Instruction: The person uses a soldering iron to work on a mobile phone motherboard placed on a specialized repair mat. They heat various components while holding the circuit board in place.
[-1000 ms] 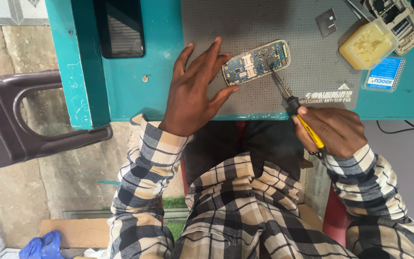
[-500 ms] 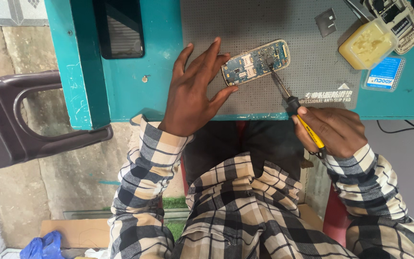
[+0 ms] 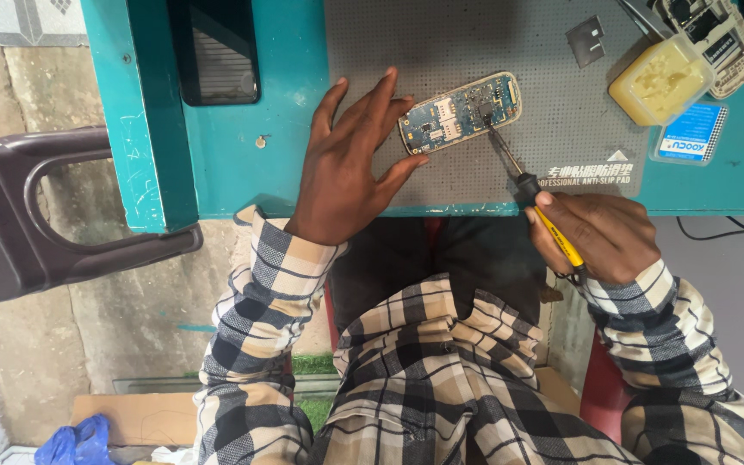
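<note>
Single head camera, steep downward view, close over teal workbench [image 3: 286,103].

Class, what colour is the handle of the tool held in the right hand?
Yellow, with a black collar near the shaft. The screwdriver in the right hand shows best in the head view.

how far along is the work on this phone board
Done: the board lies bare on the grey mat, out of any casing. In hand: the left hand steadies its end while the right hand holds the screwdriver, tip on the board. Left: cannot tell which screws remain.
</note>
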